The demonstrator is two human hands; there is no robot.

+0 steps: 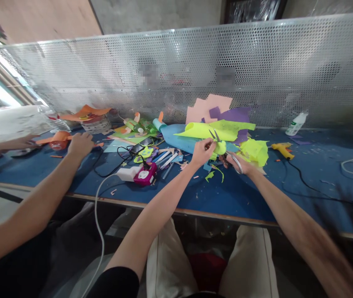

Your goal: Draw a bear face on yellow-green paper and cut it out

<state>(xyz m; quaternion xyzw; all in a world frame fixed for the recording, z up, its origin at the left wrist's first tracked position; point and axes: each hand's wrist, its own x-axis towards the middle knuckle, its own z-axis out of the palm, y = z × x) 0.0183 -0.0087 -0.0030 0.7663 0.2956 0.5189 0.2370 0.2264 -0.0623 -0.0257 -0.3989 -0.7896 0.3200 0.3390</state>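
My left hand [204,150] pinches a small piece of yellow-green paper [220,147] above the blue table. Scissors [235,162] are in my right hand [241,164], its fingers in the handle loops. Their blades [214,135] point up and away, spread apart beside the paper piece. Behind my hands lies a rolled yellow-green sheet [207,131] on blue sheets [176,138]. A crumpled yellow-green sheet [253,152] rests just right of the scissors. Thin green offcuts [215,174] lie on the table below my hands.
A magenta power adapter [145,174] with a white cable stands left of my hands. To the right are a yellow glue gun [284,150] and a white bottle [297,123]. At left, a co-worker's hand [80,144] touches an orange item [60,140]. A perforated metal panel [126,78] borders the back.
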